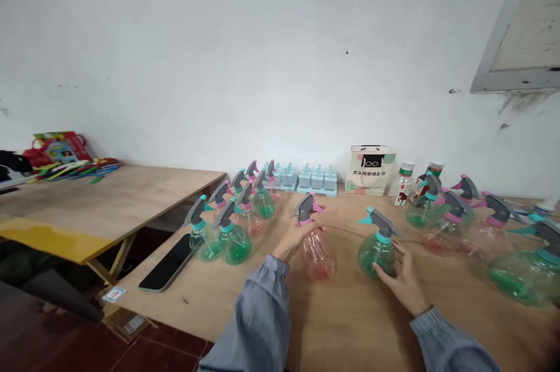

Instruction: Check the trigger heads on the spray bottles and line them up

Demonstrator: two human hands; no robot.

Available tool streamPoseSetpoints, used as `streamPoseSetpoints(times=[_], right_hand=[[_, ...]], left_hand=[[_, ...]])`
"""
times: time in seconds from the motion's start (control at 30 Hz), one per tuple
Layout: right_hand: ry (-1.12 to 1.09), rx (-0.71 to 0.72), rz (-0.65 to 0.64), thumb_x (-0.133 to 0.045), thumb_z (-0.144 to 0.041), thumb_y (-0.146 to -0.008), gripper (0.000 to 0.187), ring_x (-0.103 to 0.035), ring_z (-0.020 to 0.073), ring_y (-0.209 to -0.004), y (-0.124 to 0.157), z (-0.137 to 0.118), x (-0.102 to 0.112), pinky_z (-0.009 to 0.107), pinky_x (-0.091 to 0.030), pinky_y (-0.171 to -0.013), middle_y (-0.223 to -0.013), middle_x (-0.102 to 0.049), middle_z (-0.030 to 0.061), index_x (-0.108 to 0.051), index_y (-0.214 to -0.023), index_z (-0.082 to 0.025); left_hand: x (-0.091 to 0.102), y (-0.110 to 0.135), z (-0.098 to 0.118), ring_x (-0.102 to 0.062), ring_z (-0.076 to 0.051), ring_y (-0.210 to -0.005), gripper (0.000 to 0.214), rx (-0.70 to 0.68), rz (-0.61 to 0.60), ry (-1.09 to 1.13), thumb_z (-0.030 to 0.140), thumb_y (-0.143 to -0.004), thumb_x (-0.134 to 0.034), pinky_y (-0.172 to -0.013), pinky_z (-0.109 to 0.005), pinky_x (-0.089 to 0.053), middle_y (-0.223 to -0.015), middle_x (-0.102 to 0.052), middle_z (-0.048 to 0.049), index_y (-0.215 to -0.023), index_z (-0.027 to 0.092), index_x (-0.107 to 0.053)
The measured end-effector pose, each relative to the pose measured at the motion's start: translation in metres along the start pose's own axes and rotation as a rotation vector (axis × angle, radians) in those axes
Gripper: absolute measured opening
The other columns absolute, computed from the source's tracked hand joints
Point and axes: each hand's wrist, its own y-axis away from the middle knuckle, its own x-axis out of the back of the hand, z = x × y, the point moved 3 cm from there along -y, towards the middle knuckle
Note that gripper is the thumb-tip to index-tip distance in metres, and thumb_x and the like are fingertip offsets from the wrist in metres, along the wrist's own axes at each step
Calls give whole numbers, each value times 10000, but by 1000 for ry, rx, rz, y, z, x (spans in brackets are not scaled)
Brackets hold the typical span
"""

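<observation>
My left hand (295,236) is wrapped round the neck of a pink spray bottle (318,255), which leans a little over the table's middle. To its right, my right hand (406,279) grips the lower side of a green spray bottle (376,252) with a teal collar and grey trigger head. Both bottles are clear and round, with tinted bases. On the left stands a group of several green and pink spray bottles, the nearest a green spray bottle (235,244). More stand at the right, among them a pink spray bottle (445,235) and a large green spray bottle (525,276).
A phone (167,262) lies near the table's left edge. Light-blue ice-pop moulds (318,179), a paper bag (370,171) and a small white bottle (403,182) line the wall. Across a gap stands another table (144,185) with colourful strips (74,169).
</observation>
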Motion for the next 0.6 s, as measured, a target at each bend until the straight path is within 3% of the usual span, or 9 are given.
streamPoseSetpoints(times=[0.13, 0.27, 0.37, 0.6], right_hand=[[-126, -86, -67, -715, -562, -742, 789, -577, 328, -1215, -4, 7, -17, 572, -482, -1028, -1355, -511, 202, -348, -1342, -205], [-114, -57, 6, -738, -555, -725, 772, -579, 321, -1206, 0, 7, -16, 546, -492, -1025, -1326, -526, 184, -379, -1318, -215], [-106, -49, 29, -745, -557, -717, 774, -583, 320, -1183, 2, 7, -14, 540, -503, -1007, -1308, -523, 182, -386, -1310, -212], [-106, -65, 27, -749, -563, -715, 775, -593, 315, -1147, 3, 6, -13, 535, -523, -973, -1312, -512, 188, -383, -1304, -216]], left_hand=[[6, -7, -17, -644, -115, -598, 292, -6, 180, 44, 301, -606, -772, -644, -262, -541, -781, -671, -7, -822, 156, -639], [3, -4, -27, -650, -121, -608, 350, 55, 110, 88, 298, -601, -773, -628, -269, -547, -894, -701, -39, -893, 151, -648], [0, -1, -24, -663, -124, -633, 402, 24, 78, 93, 293, -616, -776, -624, -262, -543, -973, -708, -56, -970, 154, -646], [3, 0, -31, -655, -116, -585, 315, 24, 303, 140, 298, -569, -798, -602, -244, -539, -771, -689, 5, -788, 161, -618]])
